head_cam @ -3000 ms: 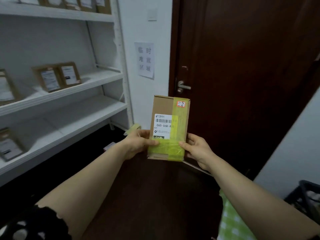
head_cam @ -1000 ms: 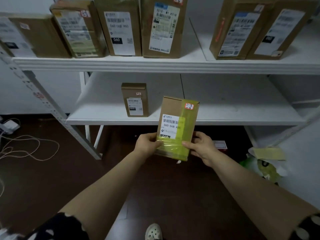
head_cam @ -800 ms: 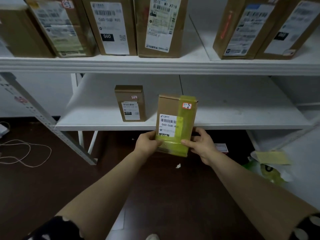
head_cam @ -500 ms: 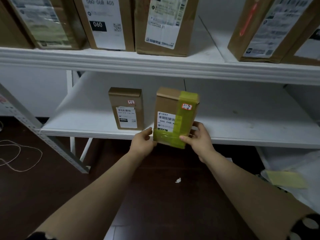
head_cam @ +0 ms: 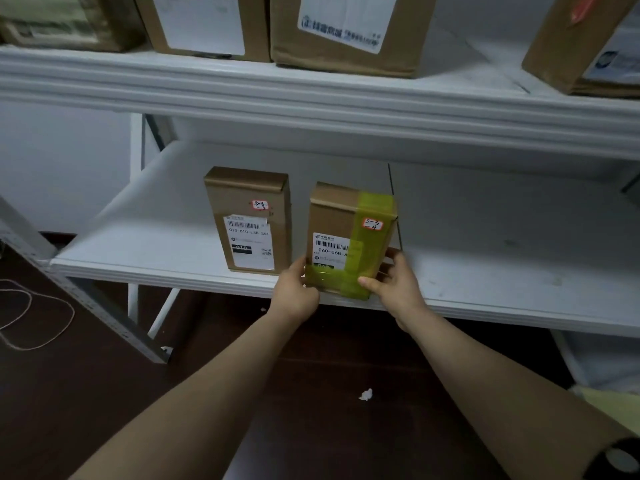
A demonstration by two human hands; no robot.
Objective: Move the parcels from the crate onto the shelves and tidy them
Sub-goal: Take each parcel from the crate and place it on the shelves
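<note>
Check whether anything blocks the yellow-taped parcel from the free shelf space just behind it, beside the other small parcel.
Nothing visible does. The left hand and right hand hold the yellow-taped parcel at the front edge of the lower shelf; the board seen around it is bare. The other small parcel stands to its left, with a gap.

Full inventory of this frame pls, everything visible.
taped parcel: one, brown with yellow tape, upright at the lower shelf's front edge
plain parcel: one, brown, upright on the lower shelf, left of the taped one, apart
upper parcels: at least four, brown, upper shelf, cropped by the frame
lower shelf: one, white
upper shelf: one, white
cord: one, pale, looped on the dark floor, left
paper scrap: one, white, floor
left hand: holds taped parcel's lower left
right hand: holds its lower right
</note>
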